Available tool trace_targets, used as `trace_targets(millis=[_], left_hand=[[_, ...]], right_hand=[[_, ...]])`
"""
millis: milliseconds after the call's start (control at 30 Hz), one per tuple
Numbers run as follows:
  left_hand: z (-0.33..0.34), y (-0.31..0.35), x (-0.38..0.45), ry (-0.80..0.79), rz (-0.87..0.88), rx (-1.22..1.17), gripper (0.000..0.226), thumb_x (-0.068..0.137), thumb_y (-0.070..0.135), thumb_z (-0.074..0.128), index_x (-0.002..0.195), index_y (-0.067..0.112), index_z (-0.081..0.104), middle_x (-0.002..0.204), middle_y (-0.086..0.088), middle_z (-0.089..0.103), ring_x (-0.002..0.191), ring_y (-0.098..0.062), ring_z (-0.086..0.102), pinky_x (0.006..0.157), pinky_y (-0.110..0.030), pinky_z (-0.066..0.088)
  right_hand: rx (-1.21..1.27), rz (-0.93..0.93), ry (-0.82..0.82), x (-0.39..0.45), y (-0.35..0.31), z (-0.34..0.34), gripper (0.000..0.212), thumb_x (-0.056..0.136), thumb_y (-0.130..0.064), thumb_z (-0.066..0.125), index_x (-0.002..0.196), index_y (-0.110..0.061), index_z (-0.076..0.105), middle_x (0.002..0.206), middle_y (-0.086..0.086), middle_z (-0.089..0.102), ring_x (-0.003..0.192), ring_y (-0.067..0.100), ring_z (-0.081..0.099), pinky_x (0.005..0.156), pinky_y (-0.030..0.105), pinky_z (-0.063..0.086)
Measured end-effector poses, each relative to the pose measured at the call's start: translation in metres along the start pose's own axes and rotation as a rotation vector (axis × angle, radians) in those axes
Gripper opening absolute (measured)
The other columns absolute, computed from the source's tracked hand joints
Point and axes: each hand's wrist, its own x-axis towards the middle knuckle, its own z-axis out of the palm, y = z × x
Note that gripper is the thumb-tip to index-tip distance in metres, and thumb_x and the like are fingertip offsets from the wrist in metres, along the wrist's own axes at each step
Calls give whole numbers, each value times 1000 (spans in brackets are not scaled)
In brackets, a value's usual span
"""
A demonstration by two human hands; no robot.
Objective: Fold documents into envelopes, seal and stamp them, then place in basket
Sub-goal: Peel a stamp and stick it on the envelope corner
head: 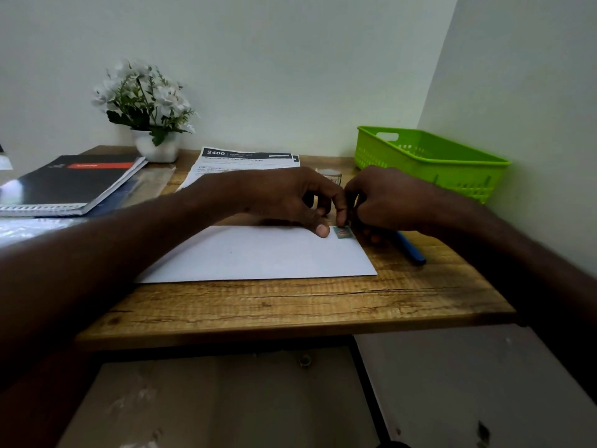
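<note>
A white envelope (258, 253) lies flat on the wooden tabletop (290, 305), near its front edge; a small greenish stamp (343, 233) sits at the envelope's far right corner; the left hand (290, 198) rests over the envelope's far edge with its fingers curled, the thumb pressed on the paper just beside the stamp and a fingertip coming down on the stamp's far edge; the right hand (384, 202) is curled close against the left at that same corner, though whether its fingers pinch the stamp cannot be told; a blue pen (412, 250) lies just right of the envelope; behind the hands lie printed documents (245, 161) and a partly hidden roll of tape (332, 174); to the left sits a spiral notebook (71, 185); a green basket (433, 163) stands at the far right corner, and a white flowerpot (155, 143) at the back wall.
</note>
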Motion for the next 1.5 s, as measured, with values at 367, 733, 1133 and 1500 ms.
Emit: trace_targets(millis=[367, 733, 1133, 1500], left_hand=[[0, -3, 1, 38, -12, -29, 23, 83, 24, 85, 104, 18, 78, 89, -3, 70, 76, -21, 56, 71, -33, 44], [0, -5, 4, 38, -51, -62, 22, 79, 28, 87, 95, 16, 78, 98, -7, 77, 76, -23, 55, 70, -33, 44], [2, -4, 3, 47, -36, -106, 20, 80, 21, 88, 94, 11, 78, 94, -8, 76, 79, -21, 57, 75, -35, 45], [3, -2, 3, 68, -62, -89, 19, 80, 17, 88, 91, 5, 78, 88, 2, 77, 76, -15, 60, 74, -31, 48]], right_hand=[[74, 11, -30, -4, 8, -3, 14, 94, -2, 66, 88, -12, 73, 71, 7, 72, 52, 13, 68, 49, 23, 53], [-84, -53, -72, -4, 4, -6, 5, 93, -18, 74, 93, -14, 72, 74, 2, 72, 47, 8, 65, 47, 21, 49], [-118, -42, -137, -5, 1, -7, 32, 94, -41, 71, 94, -9, 70, 75, 5, 73, 54, 14, 68, 52, 24, 52], [-89, -98, -162, -12, 3, -6, 28, 90, -39, 75, 89, -12, 67, 76, 4, 69, 61, 17, 65, 58, 30, 52]])
